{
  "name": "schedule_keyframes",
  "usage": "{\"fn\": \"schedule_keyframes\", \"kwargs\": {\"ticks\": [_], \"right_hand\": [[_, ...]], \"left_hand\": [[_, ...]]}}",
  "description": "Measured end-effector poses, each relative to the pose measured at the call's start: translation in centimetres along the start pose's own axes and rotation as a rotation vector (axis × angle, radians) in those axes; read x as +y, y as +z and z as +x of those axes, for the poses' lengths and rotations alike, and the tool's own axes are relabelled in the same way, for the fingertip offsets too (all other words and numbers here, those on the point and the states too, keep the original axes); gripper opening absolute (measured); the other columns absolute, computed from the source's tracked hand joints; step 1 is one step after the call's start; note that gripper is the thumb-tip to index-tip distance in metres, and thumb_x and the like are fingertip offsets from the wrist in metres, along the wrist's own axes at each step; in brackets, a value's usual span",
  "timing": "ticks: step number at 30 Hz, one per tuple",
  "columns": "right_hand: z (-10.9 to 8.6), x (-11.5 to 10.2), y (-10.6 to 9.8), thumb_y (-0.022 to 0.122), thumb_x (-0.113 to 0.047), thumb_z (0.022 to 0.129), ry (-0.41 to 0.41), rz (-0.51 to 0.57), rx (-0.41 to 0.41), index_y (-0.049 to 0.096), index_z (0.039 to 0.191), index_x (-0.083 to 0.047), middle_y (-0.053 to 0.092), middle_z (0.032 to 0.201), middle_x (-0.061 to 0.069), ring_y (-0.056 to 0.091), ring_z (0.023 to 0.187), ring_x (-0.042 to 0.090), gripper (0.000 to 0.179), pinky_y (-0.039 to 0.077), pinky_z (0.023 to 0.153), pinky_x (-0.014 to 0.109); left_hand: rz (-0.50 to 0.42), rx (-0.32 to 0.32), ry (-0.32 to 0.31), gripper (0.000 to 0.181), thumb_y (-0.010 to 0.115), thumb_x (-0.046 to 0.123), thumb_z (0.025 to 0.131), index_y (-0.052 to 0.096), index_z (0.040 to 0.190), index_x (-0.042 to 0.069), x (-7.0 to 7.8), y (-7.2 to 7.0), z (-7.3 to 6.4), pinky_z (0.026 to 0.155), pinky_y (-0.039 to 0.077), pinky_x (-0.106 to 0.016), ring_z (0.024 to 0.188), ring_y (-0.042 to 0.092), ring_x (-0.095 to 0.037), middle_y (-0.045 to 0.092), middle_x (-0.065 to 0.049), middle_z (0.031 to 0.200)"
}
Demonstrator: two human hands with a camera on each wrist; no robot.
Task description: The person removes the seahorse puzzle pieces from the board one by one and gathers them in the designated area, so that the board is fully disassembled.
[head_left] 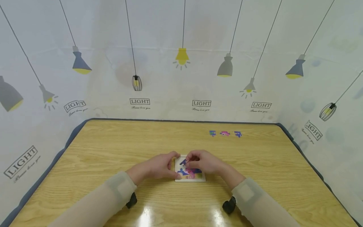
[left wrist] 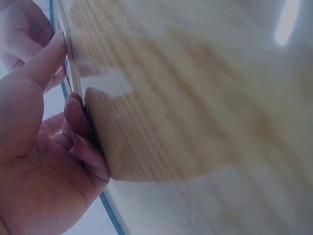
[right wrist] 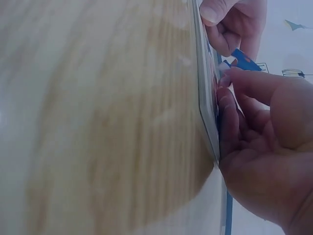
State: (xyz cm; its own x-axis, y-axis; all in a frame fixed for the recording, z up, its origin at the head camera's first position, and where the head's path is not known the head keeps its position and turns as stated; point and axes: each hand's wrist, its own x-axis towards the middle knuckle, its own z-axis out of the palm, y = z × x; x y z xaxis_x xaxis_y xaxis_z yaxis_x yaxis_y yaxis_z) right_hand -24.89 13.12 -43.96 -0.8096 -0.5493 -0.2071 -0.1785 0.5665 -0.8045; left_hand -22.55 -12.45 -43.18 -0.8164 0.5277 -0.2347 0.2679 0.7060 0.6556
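Observation:
A small square jigsaw puzzle board with a white frame lies on the table, with blue, pink and yellow pieces in its lower part. My left hand grips its left side, thumb at the near corner and index finger at the far corner. Over the board, my right hand pinches a blue puzzle piece between thumb and fingers. That piece stands tilted up from the board in the right wrist view. The right hand's other fingers rest along the board's right side, hiding part of it.
Three loose puzzle pieces lie in a row toward the back right: a blue-green one, a pink one and a blue one. The wooden table ends at a lamp-printed wall covering.

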Motion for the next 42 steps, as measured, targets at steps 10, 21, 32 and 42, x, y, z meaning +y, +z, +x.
{"fn": "schedule_keyframes", "kwargs": {"ticks": [10,21,32,42], "right_hand": [[0.1,1.0,-1.3,0.073,-0.024,0.106,0.039,0.215,0.070,0.072,0.115,-0.008,0.074,0.102,0.005,0.065,0.090,0.018,0.018,0.053,0.077,0.028],[-1.5,2.1,-4.7,0.068,-0.033,0.111,0.046,0.255,0.209,0.073,0.128,-0.005,0.075,0.115,0.017,0.070,0.101,0.025,0.033,0.060,0.089,0.036],[-2.5,4.3,-6.4,0.066,-0.014,0.111,0.016,0.368,0.258,0.059,0.142,0.002,0.074,0.117,0.022,0.079,0.099,0.025,0.035,0.065,0.088,0.035],[-3.2,4.3,-7.4,0.072,-0.009,0.105,0.016,0.296,0.281,0.060,0.147,0.003,0.066,0.125,0.017,0.074,0.102,0.016,0.046,0.064,0.090,0.034]], "left_hand": [[0.032,-0.017,0.055,0.079,0.085,0.044,0.098,0.052,0.163,0.015,-0.1,0.2,0.2,0.068,0.040,-0.029,0.073,0.050,-0.013,0.060,0.000,0.084],[0.050,-0.018,0.034,0.077,0.085,0.044,0.097,0.053,0.164,0.020,0.1,0.2,0.3,0.071,0.040,-0.030,0.075,0.050,-0.014,0.061,-0.002,0.086],[0.041,-0.016,0.021,0.078,0.086,0.043,0.097,0.053,0.164,0.020,0.1,0.1,0.1,0.069,0.038,-0.029,0.074,0.048,-0.014,0.059,-0.001,0.084],[0.036,-0.019,0.010,0.078,0.086,0.044,0.097,0.054,0.164,0.021,0.0,0.2,0.1,0.070,0.038,-0.030,0.075,0.048,-0.015,0.059,-0.002,0.085]]}}
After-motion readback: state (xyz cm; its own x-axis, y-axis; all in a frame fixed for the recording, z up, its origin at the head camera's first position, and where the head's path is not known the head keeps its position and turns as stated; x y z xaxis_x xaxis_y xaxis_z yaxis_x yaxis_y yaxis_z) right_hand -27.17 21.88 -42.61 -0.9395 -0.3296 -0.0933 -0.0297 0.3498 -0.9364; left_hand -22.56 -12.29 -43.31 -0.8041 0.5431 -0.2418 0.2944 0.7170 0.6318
